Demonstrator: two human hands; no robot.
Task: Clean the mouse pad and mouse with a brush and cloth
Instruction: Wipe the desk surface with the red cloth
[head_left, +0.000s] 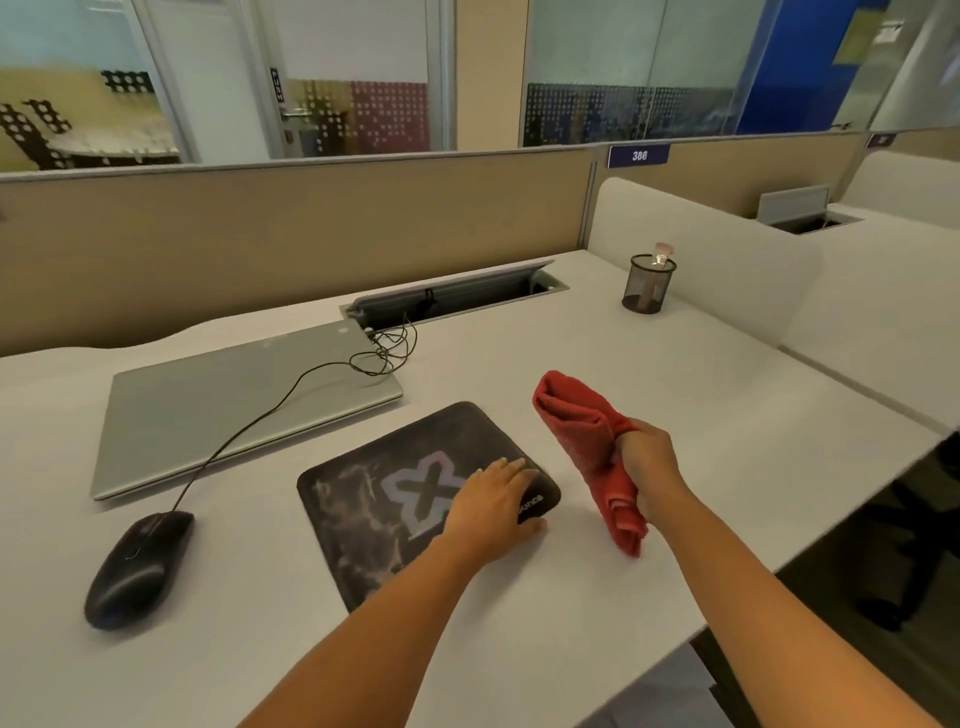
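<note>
Your left hand (493, 499) lies flat on the near right corner of the mouse pad (374, 499), fingers straight and together, holding nothing. The thumb sits at the pad's edge on the desk (701, 374). Your right hand (649, 462) is closed around the middle of a folded red cloth (587, 441), held above the desk just right of the pad. One end of the cloth stands up and the other hangs down.

The mouse pad is dark with a pale marbled pattern and a large X-shaped logo in its middle. It lies askew near the desk's front edge. White lettering at its right corner is partly under your hand; the letters "ounc" can be read, the rest cannot.

The black wired mouse (137, 566) sits on the desk well left of the pad, toward the front left. Its cable (249, 421) runs across a closed silver laptop (234, 405) and coils by the open cable hatch (452, 293) at the back edge.

A black mesh pen cup (648, 283) stands near the back right corner with a pink-topped item in it; what it is cannot be told. A blue tag (639, 155) on the partition reads "386". The glass door (277, 84) behind carries a vertical "PUSH" label.
</note>
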